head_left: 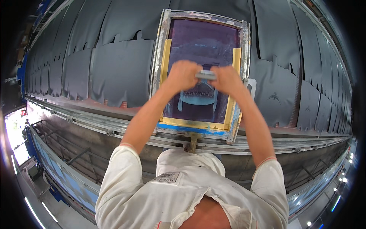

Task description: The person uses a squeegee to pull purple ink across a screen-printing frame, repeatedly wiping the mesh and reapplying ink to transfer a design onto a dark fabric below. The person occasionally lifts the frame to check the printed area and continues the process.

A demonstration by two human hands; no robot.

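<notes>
My left hand (186,74) and my right hand (225,79) are closed on a grey, bar-like squeegee (206,75), one at either end, slightly blurred. The tool is over a screen-printing frame (164,26) of worn metal, with dark purple mesh (204,32), yellow tape along its sides and bottom and blue along the lower edge. A light blue shape (198,98) shows on the mesh below the squeegee, with dark speckles across it; part of it is hidden by the tool and hands.
Dark grey cut pieces (118,72) lie in rows along a long table (131,110) on both sides of the frame. Metal rails (95,124) run along the near edge, with a metal bracket (192,143) below the frame. A second long structure (61,168) is at lower left.
</notes>
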